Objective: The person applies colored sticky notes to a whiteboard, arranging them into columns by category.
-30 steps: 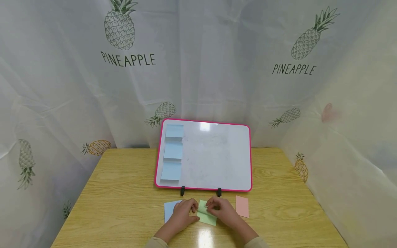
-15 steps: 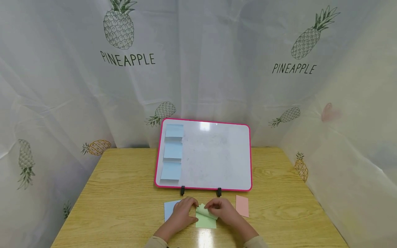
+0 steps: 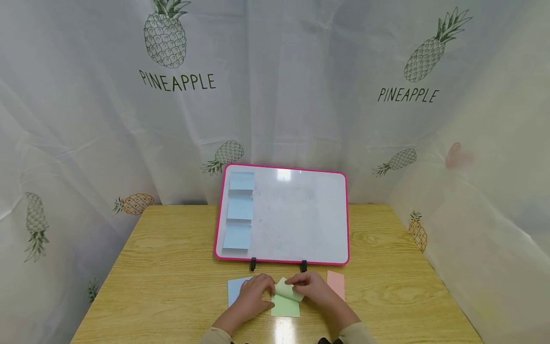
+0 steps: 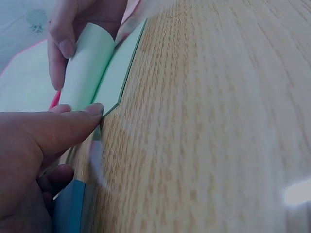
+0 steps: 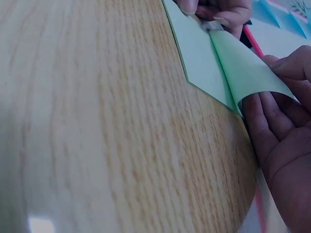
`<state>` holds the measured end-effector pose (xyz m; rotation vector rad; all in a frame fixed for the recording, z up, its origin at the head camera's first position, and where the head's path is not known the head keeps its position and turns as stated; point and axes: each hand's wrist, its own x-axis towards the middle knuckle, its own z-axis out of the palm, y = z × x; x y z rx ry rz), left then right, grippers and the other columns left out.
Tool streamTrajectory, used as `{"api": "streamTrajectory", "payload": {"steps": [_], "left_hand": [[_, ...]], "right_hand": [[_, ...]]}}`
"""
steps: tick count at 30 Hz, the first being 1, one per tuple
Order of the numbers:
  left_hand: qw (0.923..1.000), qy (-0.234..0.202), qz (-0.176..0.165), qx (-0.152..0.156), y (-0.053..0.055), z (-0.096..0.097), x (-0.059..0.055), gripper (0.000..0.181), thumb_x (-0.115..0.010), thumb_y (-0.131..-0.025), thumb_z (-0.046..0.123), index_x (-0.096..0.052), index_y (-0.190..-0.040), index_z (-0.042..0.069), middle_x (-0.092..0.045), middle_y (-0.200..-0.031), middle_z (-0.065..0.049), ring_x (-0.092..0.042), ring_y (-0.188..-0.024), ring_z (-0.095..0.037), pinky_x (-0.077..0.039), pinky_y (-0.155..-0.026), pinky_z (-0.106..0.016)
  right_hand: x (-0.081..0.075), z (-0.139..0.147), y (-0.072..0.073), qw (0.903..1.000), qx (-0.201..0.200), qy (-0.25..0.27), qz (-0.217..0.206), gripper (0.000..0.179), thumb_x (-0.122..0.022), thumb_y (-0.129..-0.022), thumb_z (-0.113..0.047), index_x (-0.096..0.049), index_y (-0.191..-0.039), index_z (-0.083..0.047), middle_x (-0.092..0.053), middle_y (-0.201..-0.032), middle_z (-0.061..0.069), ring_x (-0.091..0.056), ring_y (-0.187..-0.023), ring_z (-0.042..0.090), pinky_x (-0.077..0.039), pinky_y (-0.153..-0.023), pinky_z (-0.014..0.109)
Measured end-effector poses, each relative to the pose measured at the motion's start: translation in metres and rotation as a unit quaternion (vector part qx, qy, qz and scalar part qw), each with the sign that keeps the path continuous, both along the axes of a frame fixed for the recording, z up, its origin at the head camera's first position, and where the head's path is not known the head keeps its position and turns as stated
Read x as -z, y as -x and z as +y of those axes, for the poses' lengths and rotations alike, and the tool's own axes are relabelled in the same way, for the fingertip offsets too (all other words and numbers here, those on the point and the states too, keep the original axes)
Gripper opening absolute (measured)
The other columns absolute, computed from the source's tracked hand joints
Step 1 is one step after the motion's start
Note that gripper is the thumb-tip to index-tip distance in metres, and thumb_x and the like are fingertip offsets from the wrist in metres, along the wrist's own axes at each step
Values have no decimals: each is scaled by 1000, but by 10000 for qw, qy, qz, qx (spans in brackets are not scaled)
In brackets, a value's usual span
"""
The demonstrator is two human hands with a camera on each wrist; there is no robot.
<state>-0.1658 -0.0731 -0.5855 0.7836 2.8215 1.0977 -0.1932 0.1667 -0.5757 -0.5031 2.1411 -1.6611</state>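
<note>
A pad of light green sticky notes [image 3: 285, 307] lies on the table. My left hand [image 3: 252, 295] grips the pad's left side, its thumb at the near corner. My right hand [image 3: 312, 288] pinches the top green sticky note [image 5: 245, 68], which curls up and away from the pad along a fold; its far edge still meets the pad. Left of the green pad, partly hidden by my left hand, is a blue sticky note pad [image 3: 235, 289]. To the right sits a pink sticky note pad [image 3: 336, 283], partly covered by my right hand.
Behind the hands a whiteboard [image 3: 298, 217] with a pink frame leans on black stand feet [image 3: 304, 265]. Blue sticky notes [image 3: 239, 209] form a column down its left side. A wood-grain table [image 3: 172, 267] lies below, with a pineapple-print curtain [image 3: 292, 95] around it.
My right hand has lifted and curled the top green note further off the pad. The pad has turned straighter on the table. My left hand has barely moved.
</note>
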Motion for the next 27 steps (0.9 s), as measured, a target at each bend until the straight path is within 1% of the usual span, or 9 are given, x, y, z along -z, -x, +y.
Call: {"api": "streamTrajectory", "payload": {"steps": [3, 6, 10, 14, 16, 19, 22, 24, 27], "left_hand": [[9999, 110, -20, 49, 0, 0, 0, 24, -83, -78, 22, -61, -84, 30, -56, -117, 10, -52, -111, -20, -38, -88, -48], [9996, 210, -145, 79, 1, 0, 0, 20, -82, -79, 23, -66, -86, 32, -55, -117, 10, -51, -112, -20, -38, -87, -48], [9990, 314, -304, 112, 1, -1, -1, 22, -82, -79, 23, -67, -92, 33, -54, -117, 11, -50, -111, -19, -38, -86, -47], [9986, 409, -316, 128, 0, -1, -3, 23, -82, -79, 24, -68, -95, 33, -53, -117, 11, -50, -111, -18, -38, -85, -46], [9985, 420, -320, 120, 0, 0, -3, 24, -82, -79, 24, -68, -97, 33, -53, -117, 11, -51, -110, -17, -38, -85, -46], [9986, 406, -322, 99, -1, 1, -6, 26, -82, -78, 24, -68, -99, 31, -53, -116, 11, -51, -110, -17, -38, -86, -46], [9986, 411, -311, 78, -2, 1, -7, 28, -82, -78, 24, -67, -100, 31, -53, -116, 10, -51, -110, -18, -38, -86, -46], [9986, 422, -294, 74, -2, 1, -7, 28, -82, -78, 24, -67, -101, 31, -53, -117, 10, -51, -111, -18, -38, -86, -46], [9986, 432, -282, 71, -2, 1, -7, 30, -82, -78, 23, -67, -102, 32, -53, -117, 11, -51, -111, -18, -38, -86, -46]], "right_hand": [[-1, 3, 1, 9999, -103, 42, -53, 23, -59, -91, 0, -68, -111, 9, -67, -113, 19, -61, -87, 8, -50, -69, 20], [-3, 5, 1, 9998, -171, 67, -111, 25, -63, -89, 0, -68, -113, 8, -66, -115, 18, -60, -86, 9, -49, -70, 20], [-5, 7, 0, 9997, -214, -21, -95, 29, -71, -86, -2, -69, -114, 4, -66, -113, 16, -59, -87, 10, -49, -72, 20], [-6, 10, -1, 9997, -179, -190, 33, 28, -76, -83, -4, -71, -111, 0, -68, -110, 14, -61, -87, 10, -50, -71, 20], [-6, 12, -2, 9994, -129, -287, 113, 26, -77, -82, -5, -73, -107, -1, -69, -108, 12, -63, -84, 10, -50, -68, 20], [-5, 12, -3, 9989, 57, -420, 205, 22, -78, -81, -6, -75, -103, -2, -70, -96, 10, -63, -75, 10, -51, -63, 20], [-2, 10, -3, 9978, 344, -502, 275, 19, -78, -81, -6, -75, -99, -3, -68, -88, 7, -61, -67, 11, -51, -59, 22], [0, 9, -4, 9969, 528, -492, 320, 17, -78, -81, -6, -76, -98, -2, -69, -87, 7, -62, -64, 11, -52, -57, 23], [2, 5, -4, 9947, 805, -463, 431, 17, -78, -81, -5, -75, -97, 0, -70, -93, 8, -63, -66, 11, -52, -58, 24]]}}
